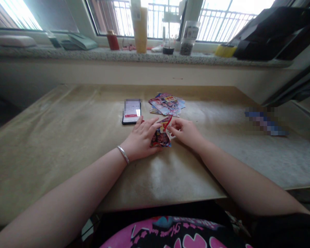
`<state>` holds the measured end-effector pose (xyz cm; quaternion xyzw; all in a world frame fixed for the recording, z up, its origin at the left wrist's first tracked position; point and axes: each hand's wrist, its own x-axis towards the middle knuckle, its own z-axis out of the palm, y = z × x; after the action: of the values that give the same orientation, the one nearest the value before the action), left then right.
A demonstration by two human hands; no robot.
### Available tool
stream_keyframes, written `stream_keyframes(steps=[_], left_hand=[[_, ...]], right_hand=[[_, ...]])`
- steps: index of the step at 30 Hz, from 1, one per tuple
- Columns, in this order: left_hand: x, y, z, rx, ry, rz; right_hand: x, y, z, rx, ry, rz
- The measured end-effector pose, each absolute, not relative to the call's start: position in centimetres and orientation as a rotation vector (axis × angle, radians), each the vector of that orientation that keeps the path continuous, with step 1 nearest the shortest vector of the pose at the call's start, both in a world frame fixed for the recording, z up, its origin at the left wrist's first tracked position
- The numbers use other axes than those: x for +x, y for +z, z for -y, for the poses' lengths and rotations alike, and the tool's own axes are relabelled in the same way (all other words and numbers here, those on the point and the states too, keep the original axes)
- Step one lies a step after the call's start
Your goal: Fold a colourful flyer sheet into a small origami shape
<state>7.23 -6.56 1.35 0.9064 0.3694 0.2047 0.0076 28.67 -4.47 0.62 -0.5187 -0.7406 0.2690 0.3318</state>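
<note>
A small, colourful printed paper sheet (161, 138) with a red edge lies on the table in front of me. My left hand (142, 137), wearing a silver bangle, rests over its left part with the fingers spread and the thumb along the near side. At the sheet's right edge, my right hand (184, 132) pinches the paper between thumb and fingers. That edge looks lifted and bent, its pale underside showing. Just beyond my hands is a loose pile of similar printed papers (167, 104). Part of the sheet is hidden under my left fingers.
A phone (132, 112) with a lit screen lies beyond my left hand. Far right on the table (93, 103) is a blurred blue item (266, 123). The stone windowsill (155, 58) carries a red bottle (113, 40), a tall yellow container (141, 31), jars and a black bag (276, 34).
</note>
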Motion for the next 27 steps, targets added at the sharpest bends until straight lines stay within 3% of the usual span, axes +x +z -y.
stream_keyframes(steps=[11, 27], left_hand=[[7.2, 1.3, 6.6, 2.946, 0.495, -1.218], [7.3, 1.6, 6.6, 2.911, 0.526, -1.223]], right_hand=[[28.8, 0.6, 4.0, -1.38, 0.646, 1.935], [29.3, -0.1, 3.3, -1.166, 0.903, 1.861]])
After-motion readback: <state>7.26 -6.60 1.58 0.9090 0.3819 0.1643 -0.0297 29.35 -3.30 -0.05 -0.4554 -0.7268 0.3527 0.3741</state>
